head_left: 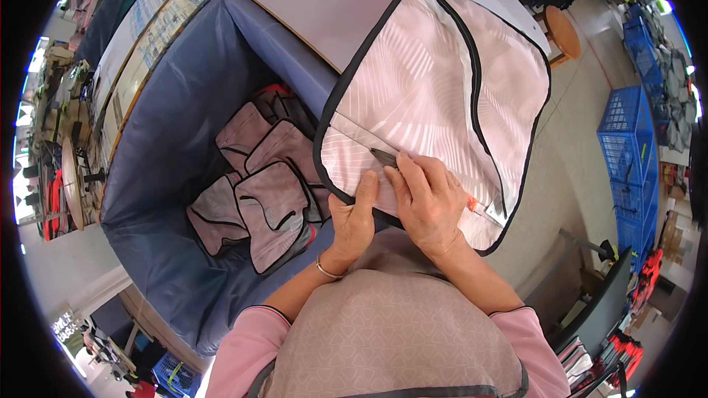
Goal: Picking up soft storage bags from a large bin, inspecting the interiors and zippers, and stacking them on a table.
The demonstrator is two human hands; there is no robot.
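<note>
A pale pink patterned fabric panel [413, 81] with black bound edges and a curved black zipper [472, 59] lies in front of me, partly on the table. My left hand [354, 221] pinches its near edge, thumb on top and fingers hidden underneath. Closed in my right hand [428, 203] is a small dark pointed tool [383, 157], which looks like thread snips. Its tip rests at a seam across the panel's lower left. A small orange tag [472, 203] shows beside my right fingers.
To the left, a large blue fabric-lined bin [169, 96] holds several pink black-edged pieces [271, 203]. The pale table [324, 7] extends beyond it. At the right stand blue plastic crates [627, 147] and a round wooden stool [563, 33].
</note>
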